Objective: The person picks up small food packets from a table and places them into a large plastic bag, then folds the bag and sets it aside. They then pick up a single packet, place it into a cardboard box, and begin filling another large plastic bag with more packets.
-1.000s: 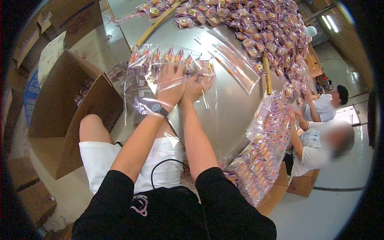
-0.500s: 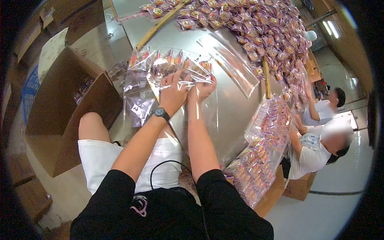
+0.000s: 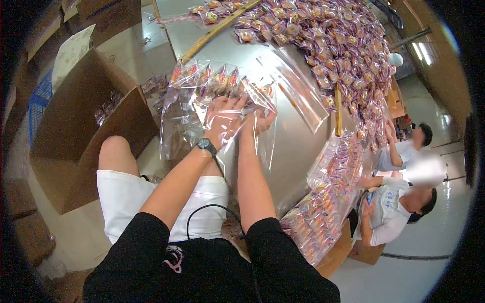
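A clear plastic bag (image 3: 174, 126) lies spread over the near left corner of the metal table, with a row of small wrapped snacks (image 3: 221, 79) along its far side. My left hand (image 3: 225, 120) is under the film, fingers stretched forward against the near side of the row. Beside it, my right hand (image 3: 262, 120) curls in at the right end of the row, its fingertips partly hidden by glare on the film. Both wrists pass through the bag's near side. Stacked flat clear bags (image 3: 298, 93) lie just right of the row.
A large heap of wrapped snacks (image 3: 348, 55) covers the table's far right, bordered by wooden strips (image 3: 338, 108). Filled bags (image 3: 323, 212) line the right edge. An open cardboard box (image 3: 86, 136) stands left of my knee. Two people (image 3: 389, 207) in white shirts are at right.
Both hands have shifted slightly, still at the row inside the bag, and the film has creased differently. One person at the right has turned and now holds a small blue item.
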{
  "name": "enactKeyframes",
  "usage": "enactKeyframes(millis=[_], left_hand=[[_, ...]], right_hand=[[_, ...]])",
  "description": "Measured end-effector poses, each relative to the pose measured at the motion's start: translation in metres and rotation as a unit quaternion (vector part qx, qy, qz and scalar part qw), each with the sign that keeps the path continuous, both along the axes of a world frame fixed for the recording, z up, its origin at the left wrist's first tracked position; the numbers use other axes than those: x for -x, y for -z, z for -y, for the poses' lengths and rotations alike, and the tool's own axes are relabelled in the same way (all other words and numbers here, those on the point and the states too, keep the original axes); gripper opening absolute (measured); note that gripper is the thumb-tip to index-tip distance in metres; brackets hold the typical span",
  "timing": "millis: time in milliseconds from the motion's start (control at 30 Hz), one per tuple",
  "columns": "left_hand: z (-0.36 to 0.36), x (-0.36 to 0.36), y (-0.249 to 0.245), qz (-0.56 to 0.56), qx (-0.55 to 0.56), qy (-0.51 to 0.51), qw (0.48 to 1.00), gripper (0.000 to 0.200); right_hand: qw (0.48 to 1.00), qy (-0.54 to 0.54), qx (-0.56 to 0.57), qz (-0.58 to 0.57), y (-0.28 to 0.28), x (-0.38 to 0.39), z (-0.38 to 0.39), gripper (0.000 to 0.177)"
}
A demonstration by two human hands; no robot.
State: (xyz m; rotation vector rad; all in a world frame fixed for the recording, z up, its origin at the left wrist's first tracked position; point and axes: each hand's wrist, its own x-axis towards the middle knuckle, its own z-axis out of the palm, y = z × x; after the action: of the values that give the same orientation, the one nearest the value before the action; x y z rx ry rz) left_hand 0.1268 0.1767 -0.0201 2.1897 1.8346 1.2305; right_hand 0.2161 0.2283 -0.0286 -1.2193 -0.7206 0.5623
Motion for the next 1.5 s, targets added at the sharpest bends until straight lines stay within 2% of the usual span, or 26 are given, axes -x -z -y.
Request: enactKeyframes(millis=[67,167,200,300,333,433,467,567,600,700,733,833,867,967,1000,1100,1133,1200,1300,1333,1433,1500], left_hand=[[0.001,0.001,0.001,0.001,0.015,0.006,1.000,0.072],[-0.003,0.001,0.004,-0.004,0.032,0.016,0.999,0.074],[-0.005,0.000,0.005,-0.008,0.038,0.011,0.999,0.075],[-0.006,-0.001,0.007,-0.017,0.015,-0.001,1.000,0.068],[-0.005,0.000,0.009,0.002,0.003,0.011,1.000,0.077],[-0.006,0.002,0.007,0.018,0.006,0.002,1.000,0.082],[-0.004,0.005,0.004,0.065,0.005,0.022,0.998,0.084],[0.007,0.008,-0.004,0.047,0.007,-0.012,0.999,0.087],[0.012,0.008,-0.005,0.088,0.034,-0.006,0.996,0.087],[0.021,0.011,0.015,0.142,-0.033,-0.020,0.989,0.079],[0.023,0.011,0.022,0.169,-0.049,-0.030,0.984,0.070],[0.022,0.011,0.025,0.340,-0.052,-0.071,0.936,0.067],[0.026,0.015,0.017,0.357,-0.047,-0.073,0.930,0.062],[0.024,0.025,0.007,0.405,-0.026,-0.063,0.912,0.050],[0.027,0.026,0.002,0.424,-0.037,-0.065,0.902,0.040],[0.025,0.027,0.003,0.414,-0.064,-0.059,0.906,0.036],[0.026,0.025,0.001,0.453,-0.033,-0.061,0.889,0.037],[0.029,0.017,-0.003,0.529,0.029,-0.061,0.846,0.039],[0.021,0.011,0.003,0.472,-0.036,-0.094,0.876,0.037],[0.018,0.011,0.004,0.474,-0.010,-0.117,0.873,0.035],[0.013,0.016,0.003,0.471,-0.024,-0.094,0.877,0.038],[0.018,0.019,-0.002,0.453,-0.010,-0.061,0.889,0.048]], right_hand=[[0.999,-0.007,-0.048,0.024,0.012,-0.002,-0.002,0.031],[0.999,0.033,0.026,0.033,0.017,-0.008,-0.010,0.029],[0.998,0.023,-0.019,0.050,0.020,-0.006,-0.011,0.027],[0.978,0.070,-0.021,0.194,0.009,-0.002,-0.007,0.031],[0.983,0.062,-0.021,0.172,0.007,-0.001,-0.006,0.032],[0.994,0.038,-0.021,0.103,0.005,0.004,-0.005,0.039],[0.990,0.045,-0.019,0.130,0.006,0.003,-0.004,0.038],[0.989,0.035,-0.027,0.142,-0.001,0.003,0.003,0.038],[0.990,0.025,-0.030,0.135,-0.001,0.004,0.006,0.038],[0.993,0.054,0.014,0.106,0.005,0.004,0.002,0.039],[0.974,0.116,0.016,0.192,0.026,-0.002,-0.010,0.037],[0.987,0.036,-0.044,0.150,0.041,-0.008,-0.022,0.036],[0.977,0.041,-0.045,0.205,0.039,-0.010,-0.019,0.024],[0.974,-0.021,0.049,0.222,0.034,-0.007,-0.008,0.011],[0.968,0.000,0.015,0.250,0.031,-0.004,-0.008,0.010],[0.955,-0.003,-0.040,0.293,0.032,-0.002,-0.007,0.008],[0.939,-0.022,-0.059,0.338,0.031,-0.002,-0.005,0.008],[0.898,-0.059,-0.097,0.426,0.030,-0.004,0.001,0.011],[0.895,-0.181,-0.128,0.387,0.021,0.007,0.012,0.015],[0.880,-0.228,-0.144,0.390,0.018,0.005,0.015,0.032],[0.840,-0.284,-0.176,0.427,0.008,0.002,0.013,0.042],[0.825,-0.282,-0.197,0.448,0.011,0.004,0.011,0.048]])
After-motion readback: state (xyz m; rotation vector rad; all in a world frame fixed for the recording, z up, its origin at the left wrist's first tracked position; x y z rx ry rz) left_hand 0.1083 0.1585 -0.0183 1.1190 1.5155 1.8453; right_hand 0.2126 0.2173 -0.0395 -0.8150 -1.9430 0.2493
